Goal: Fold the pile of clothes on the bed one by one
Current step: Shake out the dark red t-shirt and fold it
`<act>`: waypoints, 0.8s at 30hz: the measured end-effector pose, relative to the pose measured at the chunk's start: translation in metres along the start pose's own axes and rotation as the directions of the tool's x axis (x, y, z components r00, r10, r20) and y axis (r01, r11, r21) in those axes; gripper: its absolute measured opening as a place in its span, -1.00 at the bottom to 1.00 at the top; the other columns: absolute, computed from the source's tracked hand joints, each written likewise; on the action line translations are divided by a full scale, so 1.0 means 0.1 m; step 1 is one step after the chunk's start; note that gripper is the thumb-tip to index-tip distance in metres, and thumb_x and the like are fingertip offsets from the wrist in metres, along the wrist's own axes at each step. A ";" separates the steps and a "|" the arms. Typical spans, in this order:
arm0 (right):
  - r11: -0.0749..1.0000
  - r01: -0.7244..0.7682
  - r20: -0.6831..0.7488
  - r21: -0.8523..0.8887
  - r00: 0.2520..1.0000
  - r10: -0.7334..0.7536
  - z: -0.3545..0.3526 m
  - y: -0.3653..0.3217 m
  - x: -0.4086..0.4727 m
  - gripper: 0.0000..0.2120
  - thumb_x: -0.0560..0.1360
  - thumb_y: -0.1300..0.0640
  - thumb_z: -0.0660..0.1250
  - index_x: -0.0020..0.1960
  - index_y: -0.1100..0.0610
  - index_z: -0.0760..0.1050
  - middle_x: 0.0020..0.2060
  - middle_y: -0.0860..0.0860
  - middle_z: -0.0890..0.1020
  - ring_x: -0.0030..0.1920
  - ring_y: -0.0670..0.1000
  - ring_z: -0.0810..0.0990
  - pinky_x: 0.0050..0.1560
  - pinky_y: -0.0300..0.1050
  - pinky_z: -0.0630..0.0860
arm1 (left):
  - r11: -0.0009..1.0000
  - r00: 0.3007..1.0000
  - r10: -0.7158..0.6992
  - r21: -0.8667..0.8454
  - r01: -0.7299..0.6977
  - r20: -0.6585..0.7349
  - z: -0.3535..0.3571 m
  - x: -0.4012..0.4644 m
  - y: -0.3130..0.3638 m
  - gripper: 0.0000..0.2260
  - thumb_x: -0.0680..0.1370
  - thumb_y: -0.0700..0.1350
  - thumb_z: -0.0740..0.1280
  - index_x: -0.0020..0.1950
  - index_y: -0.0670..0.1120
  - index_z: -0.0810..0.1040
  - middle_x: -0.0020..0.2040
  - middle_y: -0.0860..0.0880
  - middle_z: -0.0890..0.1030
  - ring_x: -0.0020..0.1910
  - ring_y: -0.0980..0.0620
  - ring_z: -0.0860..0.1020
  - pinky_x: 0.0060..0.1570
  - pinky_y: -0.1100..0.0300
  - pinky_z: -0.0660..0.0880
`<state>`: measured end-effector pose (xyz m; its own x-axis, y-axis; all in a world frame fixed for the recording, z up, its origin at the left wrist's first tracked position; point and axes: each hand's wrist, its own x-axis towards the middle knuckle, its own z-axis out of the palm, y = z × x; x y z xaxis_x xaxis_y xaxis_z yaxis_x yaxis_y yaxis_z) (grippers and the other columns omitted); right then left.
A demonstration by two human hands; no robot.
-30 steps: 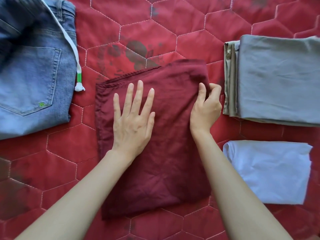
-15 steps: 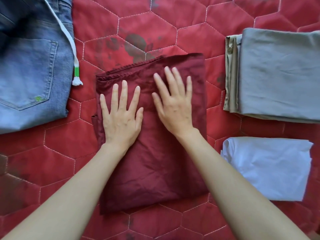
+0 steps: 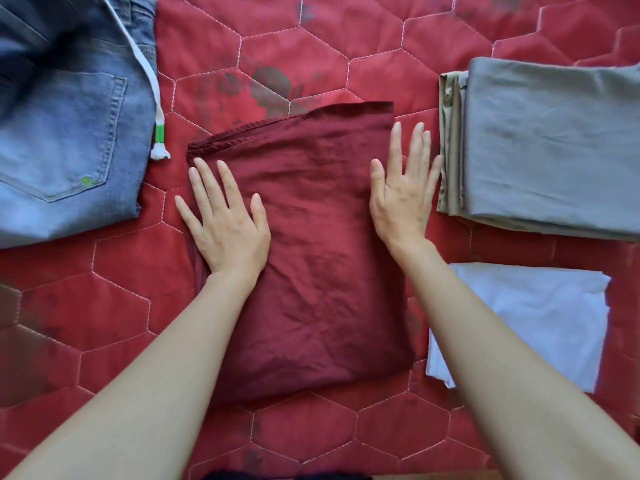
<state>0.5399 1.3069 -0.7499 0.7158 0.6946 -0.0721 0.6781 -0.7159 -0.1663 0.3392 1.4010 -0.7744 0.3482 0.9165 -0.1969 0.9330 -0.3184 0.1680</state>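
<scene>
**Two flat hands on the dark red cloth**

I am looking down at the red quilted bedcover (image 3: pixel 346 50) with its white stitched six-sided shapes. The folded dark red cloth (image 3: pixel 311 271) is lying in the middle of it, right in front of me.

Other clothes are sitting all around. The blue jeans (image 3: pixel 69 133) are lying at the far left, apart from the red cloth, and a white cord with a green band (image 3: pixel 158 133) is hanging off their edge onto the bedcover. The folded grey and tan clothes (image 3: pixel 554 143) are stacked at the far right. The folded white cloth (image 3: pixel 526 320) is lying nearer to me on the right, and my right arm is covering part of it.

My left hand (image 3: pixel 225 230) is pressing flat on the left side of the red cloth, fingers straight and spread, gripping nothing. My right hand (image 3: pixel 403 195) is lying flat at the cloth's right edge, fingers straight, also gripping nothing. Its fingertips (image 3: pixel 437 164) are reaching close to the grey and tan stack; I cannot tell if they are touching it.
</scene>
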 end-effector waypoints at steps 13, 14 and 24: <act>0.944 0.328 0.100 -0.028 0.941 -0.324 0.29 0.23 -1.34 -0.51 0.63 -0.07 0.05 0.53 0.00 0.21 0.53 0.10 0.19 0.54 0.11 0.13 0.51 0.14 0.06 | 0.990 0.994 0.105 0.091 -0.105 0.007 0.20 -1.34 -0.39 -0.47 0.62 0.10 0.00 0.58 0.00 0.06 0.58 -0.11 0.04 0.55 -0.13 0.03 0.45 -0.22 -0.05; 0.970 0.241 0.101 -0.030 0.966 -0.236 0.28 0.32 -1.35 -0.50 0.63 -0.06 0.03 0.54 0.02 0.18 0.54 0.11 0.17 0.54 0.13 0.11 0.51 0.13 0.04 | 0.998 0.999 -0.032 0.058 0.033 -0.006 0.20 -1.39 -0.45 -0.46 0.62 0.09 0.00 0.58 -0.02 0.04 0.58 -0.12 0.03 0.55 -0.13 0.02 0.45 -0.23 -0.05; 0.905 0.417 0.040 0.090 0.906 -0.421 0.00 0.15 -2.09 -0.53 0.65 0.00 0.05 0.53 0.08 0.22 0.52 0.17 0.19 0.54 0.14 0.09 0.52 0.14 0.00 | 0.980 0.974 0.197 0.051 -0.192 -0.116 0.03 -1.94 -0.26 -0.48 0.63 -0.03 0.04 0.58 -0.07 0.03 0.58 -0.12 0.05 0.56 -0.13 0.02 0.47 -0.19 -0.11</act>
<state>0.4005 1.1516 -0.7377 0.3562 0.9338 -0.0346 0.8965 -0.3520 -0.2690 0.2471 1.2305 -0.7434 0.5118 0.8578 -0.0463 0.8522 -0.5002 0.1536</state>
